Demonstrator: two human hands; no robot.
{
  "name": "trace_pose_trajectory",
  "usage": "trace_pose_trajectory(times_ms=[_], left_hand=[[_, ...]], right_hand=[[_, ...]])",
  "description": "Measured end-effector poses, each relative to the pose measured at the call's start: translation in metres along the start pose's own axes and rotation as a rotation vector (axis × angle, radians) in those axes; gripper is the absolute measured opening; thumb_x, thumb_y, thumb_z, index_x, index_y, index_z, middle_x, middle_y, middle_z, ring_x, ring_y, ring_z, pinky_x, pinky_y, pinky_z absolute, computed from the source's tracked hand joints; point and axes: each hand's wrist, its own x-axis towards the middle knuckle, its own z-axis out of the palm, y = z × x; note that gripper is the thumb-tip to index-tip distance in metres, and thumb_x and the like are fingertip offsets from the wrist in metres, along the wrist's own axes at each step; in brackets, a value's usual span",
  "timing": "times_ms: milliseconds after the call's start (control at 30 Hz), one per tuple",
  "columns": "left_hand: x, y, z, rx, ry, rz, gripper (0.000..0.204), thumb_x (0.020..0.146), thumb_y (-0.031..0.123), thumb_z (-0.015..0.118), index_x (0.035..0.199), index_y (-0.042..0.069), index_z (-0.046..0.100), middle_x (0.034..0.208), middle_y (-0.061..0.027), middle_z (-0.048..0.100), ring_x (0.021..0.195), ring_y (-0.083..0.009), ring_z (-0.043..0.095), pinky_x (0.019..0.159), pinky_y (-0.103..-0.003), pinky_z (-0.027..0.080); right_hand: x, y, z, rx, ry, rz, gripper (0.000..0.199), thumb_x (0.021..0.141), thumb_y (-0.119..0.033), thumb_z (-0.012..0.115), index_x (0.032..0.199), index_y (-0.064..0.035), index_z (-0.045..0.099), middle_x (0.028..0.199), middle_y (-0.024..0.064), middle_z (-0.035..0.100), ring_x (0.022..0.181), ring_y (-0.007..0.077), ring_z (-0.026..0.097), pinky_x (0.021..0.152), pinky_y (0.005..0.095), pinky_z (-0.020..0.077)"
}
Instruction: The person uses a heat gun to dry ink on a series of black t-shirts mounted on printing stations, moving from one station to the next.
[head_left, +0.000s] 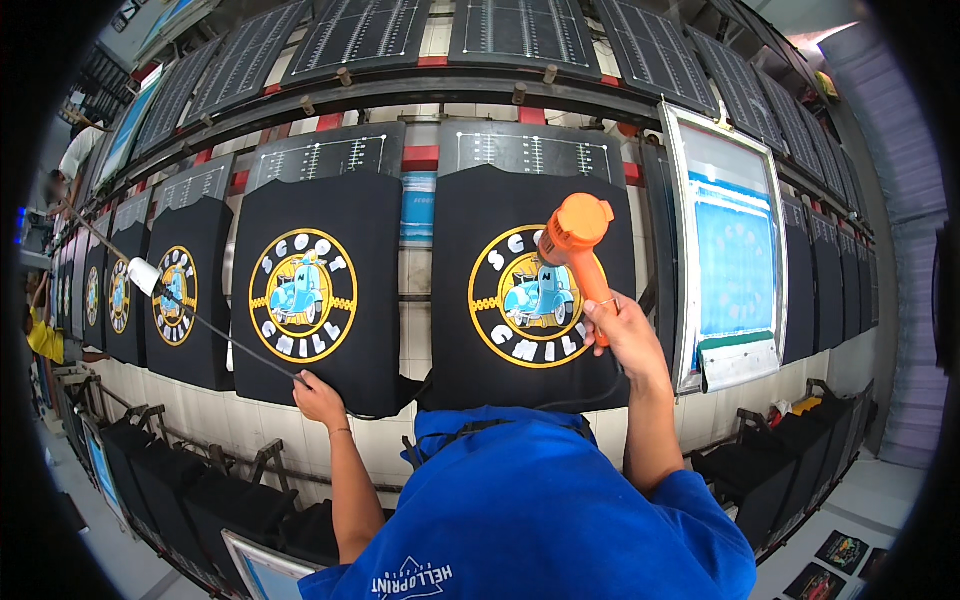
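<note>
My right hand (pixel 622 335) is wrapped around the handle of an orange heat gun (pixel 578 222). Its nozzle is over a round scooter print (pixel 535 300) on a black T-shirt (pixel 460 215), which lies flat on a board. Left of it lies another black T-shirt (pixel 375 220) with the same yellow, white and light blue print (pixel 302 290). At that shirt's lower edge my left hand (pixel 320 400) grips a black cable (pixel 235 342). The cable runs up left to a white connector (pixel 145 276) hanging in front of further printed shirts.
A metal-framed printing screen (pixel 728 150) with a blue mesh stands upright at right. Bare marked boards (pixel 345 40) line the far rail. Dark covered boards (pixel 240 510) stand behind me on the left. Another person in yellow (pixel 45 340) is at the far left.
</note>
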Motion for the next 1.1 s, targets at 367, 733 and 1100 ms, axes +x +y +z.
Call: trace_pose_trajectory(times_ms=[367, 733, 1100], left_hand=[[-0.001, 0.003, -0.001, -0.014, 0.004, -0.002, 0.042, 0.097, 0.036, 0.046, 0.095, -0.001, 0.065, 0.088, -0.0215, 0.064, 0.086, -0.0416, 0.059, 0.075, -0.05, 0.043], [-0.001, 0.002, 0.0, -0.029, 0.027, 0.009, 0.043, 0.097, 0.036, 0.047, 0.091, -0.002, 0.065, 0.084, -0.0215, 0.063, 0.083, -0.0421, 0.058, 0.073, -0.052, 0.043], [0.0, 0.006, -0.003, -0.02, -0.003, -0.009, 0.043, 0.098, 0.035, 0.046, 0.09, -0.003, 0.064, 0.084, -0.022, 0.063, 0.083, -0.0422, 0.058, 0.073, -0.051, 0.043]], right_hand=[[-0.002, 0.002, -0.012, 0.051, 0.117, 0.005, 0.027, 0.094, -0.03, 0.061, 0.102, -0.0041, 0.057, 0.07, -0.0012, 0.056, 0.059, 0.0074, 0.057, 0.046, 0.0206, 0.0435], [-0.012, 0.003, -0.018, 0.068, 0.145, 0.018, 0.026, 0.095, -0.03, 0.06, 0.101, -0.0046, 0.057, 0.071, -0.0008, 0.056, 0.059, 0.0074, 0.057, 0.047, 0.0202, 0.0433], [-0.013, 0.008, -0.021, 0.128, 0.135, 0.015, 0.026, 0.094, -0.03, 0.062, 0.099, -0.0054, 0.057, 0.07, -0.0008, 0.057, 0.059, 0.008, 0.058, 0.046, 0.0206, 0.0436]])
